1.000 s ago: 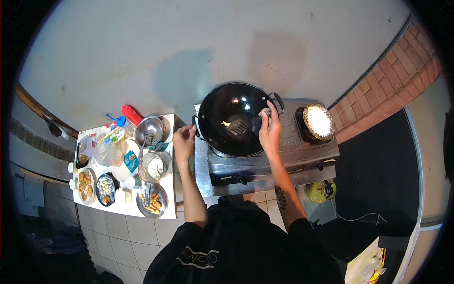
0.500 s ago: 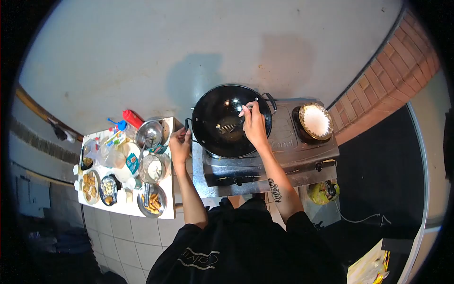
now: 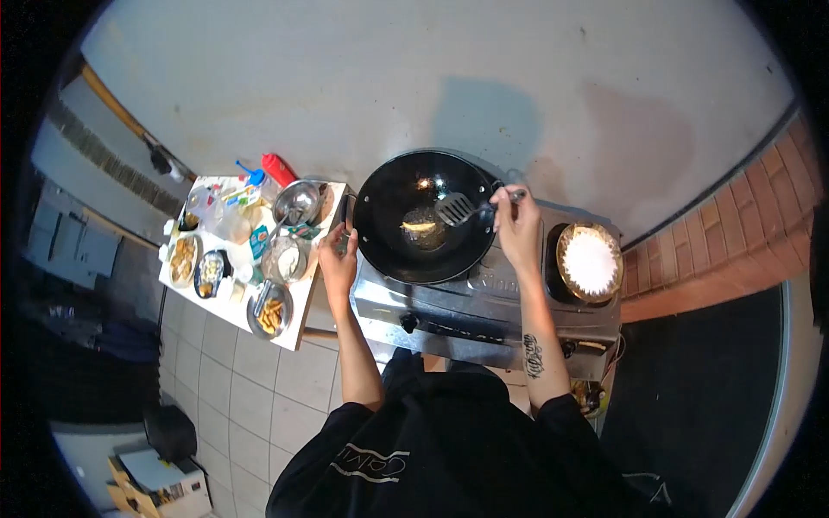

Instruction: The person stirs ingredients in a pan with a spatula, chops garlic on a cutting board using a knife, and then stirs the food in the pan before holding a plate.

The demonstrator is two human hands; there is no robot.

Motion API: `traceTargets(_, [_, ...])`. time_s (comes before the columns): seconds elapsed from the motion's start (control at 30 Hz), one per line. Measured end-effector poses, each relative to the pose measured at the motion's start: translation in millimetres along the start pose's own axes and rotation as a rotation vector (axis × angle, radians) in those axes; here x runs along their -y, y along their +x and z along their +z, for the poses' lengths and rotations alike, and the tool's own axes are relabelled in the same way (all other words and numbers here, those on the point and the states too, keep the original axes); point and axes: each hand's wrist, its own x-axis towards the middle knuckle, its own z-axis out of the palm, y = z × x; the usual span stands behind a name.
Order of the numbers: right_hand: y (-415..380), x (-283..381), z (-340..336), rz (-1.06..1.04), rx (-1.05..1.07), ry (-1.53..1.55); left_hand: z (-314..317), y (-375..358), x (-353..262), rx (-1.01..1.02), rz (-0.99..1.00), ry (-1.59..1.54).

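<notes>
A black wok (image 3: 389, 194) sits on the left burner of a steel gas stove (image 3: 484, 302). A small yellow piece of food (image 3: 418, 226) lies in the middle of the wok. My left hand (image 3: 338, 259) grips the wok's left handle. My right hand (image 3: 516, 223) holds the handle of a slotted metal spatula (image 3: 455, 209), whose blade hovers over the right half of the wok, just right of the food.
The right burner carries a round pan of white stuff (image 3: 590, 262). Left of the stove, a small white table (image 3: 298, 324) holds steel bowls, plates of fried food, a red bottle (image 3: 278, 167) and several containers. A grey wall stands behind; tiled floor lies below.
My right hand has pulled the spatula from the wok's centre to its right side, off the food. The view has swung, so the stove and table sit more tilted.
</notes>
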Motion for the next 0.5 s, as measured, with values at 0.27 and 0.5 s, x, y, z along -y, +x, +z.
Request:
traceTargets(0.27, [0.1,-11.2,-25.7,0.041,0.264,0.114,-12.9,-41.4,-24.5,-0.087,-0.135,0.05])
traceTargets(0.5, [-13.9,-39.5,22.4,0.029,0.343,0.062,-34.3,-51.0,-43.4,-0.176,-0.086,0.122])
